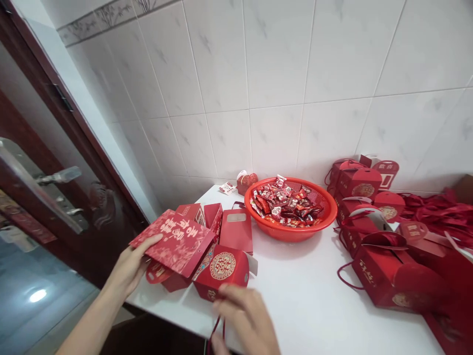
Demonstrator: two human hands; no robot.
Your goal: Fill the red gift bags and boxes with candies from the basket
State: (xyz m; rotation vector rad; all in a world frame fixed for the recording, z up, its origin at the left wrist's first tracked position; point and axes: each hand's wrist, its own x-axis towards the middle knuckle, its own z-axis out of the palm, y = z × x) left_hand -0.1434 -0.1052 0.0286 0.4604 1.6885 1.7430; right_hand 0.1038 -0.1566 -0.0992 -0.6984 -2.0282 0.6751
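Observation:
My left hand [129, 266] grips the edge of a flat red paper gift bag [177, 241] with pale lettering and a floral print, thumb on top and fingers beneath. The bag is tilted over other red boxes. My right hand [249, 315], slightly blurred, is at the front of a red candy box [222, 271] with a round gold emblem. Its fingers and thumb are apart, and the fingertips appear to touch the box's lower corner. A dark red cord [215, 328] hangs between them. Behind the candy box lies a red box with a small window [236, 234].
An orange-red plastic basket [291, 234] holds wrapped candies. Several red gift boxes [391, 271] with cord handles stand at right, beside heaped red ribbon [436, 212]. The white table [295, 296] meets a tiled wall [277, 138]; a door [74, 172] is at left.

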